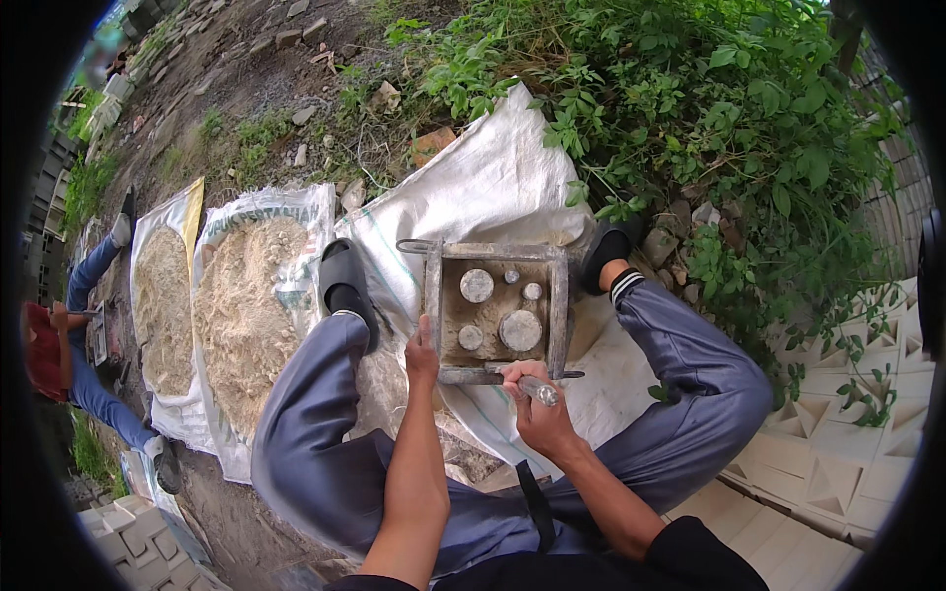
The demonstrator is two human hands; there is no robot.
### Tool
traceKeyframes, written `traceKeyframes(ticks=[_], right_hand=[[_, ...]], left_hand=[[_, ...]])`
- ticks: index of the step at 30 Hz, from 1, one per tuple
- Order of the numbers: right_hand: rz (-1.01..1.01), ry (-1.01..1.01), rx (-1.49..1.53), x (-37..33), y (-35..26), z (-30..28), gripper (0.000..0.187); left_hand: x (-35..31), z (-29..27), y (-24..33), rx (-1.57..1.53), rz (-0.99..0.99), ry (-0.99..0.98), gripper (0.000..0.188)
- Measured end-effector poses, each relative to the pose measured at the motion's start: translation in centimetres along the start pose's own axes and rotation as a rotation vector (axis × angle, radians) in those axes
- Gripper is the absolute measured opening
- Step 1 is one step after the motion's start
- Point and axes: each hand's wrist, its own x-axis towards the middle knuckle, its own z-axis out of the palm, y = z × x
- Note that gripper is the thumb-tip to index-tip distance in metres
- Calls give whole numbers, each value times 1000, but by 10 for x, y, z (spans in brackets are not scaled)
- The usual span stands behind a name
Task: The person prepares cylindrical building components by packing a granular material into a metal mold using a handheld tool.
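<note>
A square, grey-caked frame point(558, 295) lies on a white woven sack point(473, 172) between my legs. Inside it is sandy grey material point(493, 305) around several round, pale discs of different sizes, the largest disc point(519, 330) toward the near right. My left hand point(422, 357) is against the frame's left side near the front corner, its fingers stretched forward. At the front edge, my right hand point(542, 419) is closed around the round, grey, worn handle point(538, 390) of a tool. Its working end is mostly hidden; a thin dark edge shows beside the hand.
Two opened sacks hold pale powdery material, one sack point(251, 315) beside my left leg and another point(166, 305) beyond it. A person point(59, 340) sits at the far left. Leafy plants point(690, 118) crowd the far right; pale patterned blocks point(838, 443) stand at the right.
</note>
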Motion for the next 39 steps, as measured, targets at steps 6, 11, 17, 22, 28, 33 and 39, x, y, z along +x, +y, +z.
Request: traceKeyframes(ticks=[6,11,17,22,28,33,39], right_hand=[[104,-70,-12,3,16,-17,9],[36,47,-39,-5,21,-22,15],[56,15,-94,2,7,-29,13],[10,27,-130,-2,23,-34,14],[-80,121,-45,0,13,-27,14],[55,-4,-70,5,7,-20,11],[31,-20,9,-4,22,-9,12]], left_hand=[[2,3,6,47,-36,-23,78],[6,4,-5,18,-16,2,79],[4,-1,-2,27,-43,-6,78],[0,1,13,85,-65,-39,79],[1,6,7,58,9,18,75],[1,-1,3,60,-6,19,74],[-7,4,18,91,-5,26,74]])
